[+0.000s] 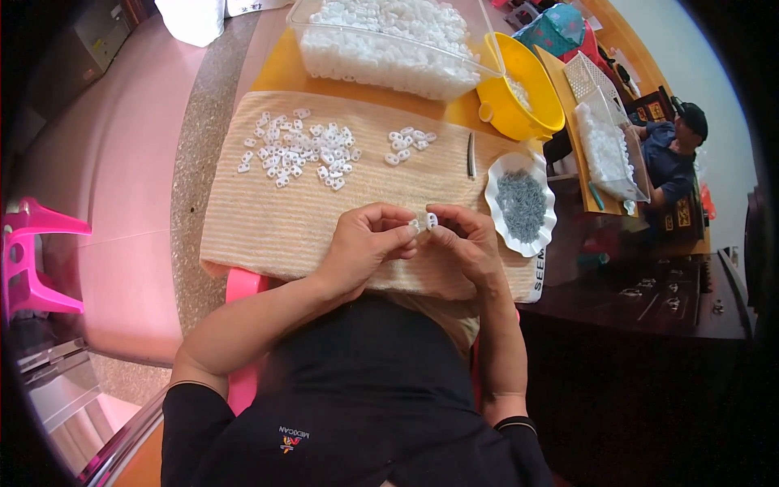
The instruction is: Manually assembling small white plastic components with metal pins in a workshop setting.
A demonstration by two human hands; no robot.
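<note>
Over the near part of the striped towel (235,215), my left hand (363,243) is closed in a pinch on a small pale piece (414,225), mostly covered by the fingertips. Close beside it, my right hand (471,243) pinches a small white plastic piece with holes (432,220). The two pieces are nearly touching. Farther out on the towel lies a loose pile of similar white pieces (300,152), with a smaller group (410,143) to its right. To the right of my right hand stands a white wavy-rimmed dish (492,203) holding many tiny grey parts (521,204).
Slim metal tweezers (471,156) lie left of the dish. Behind the towel stand a clear bin (389,85) full of white pieces and a yellow basin (507,109). At right, another person (677,150) sits by a second filled bin (604,150). A pink stool (40,219) stands left.
</note>
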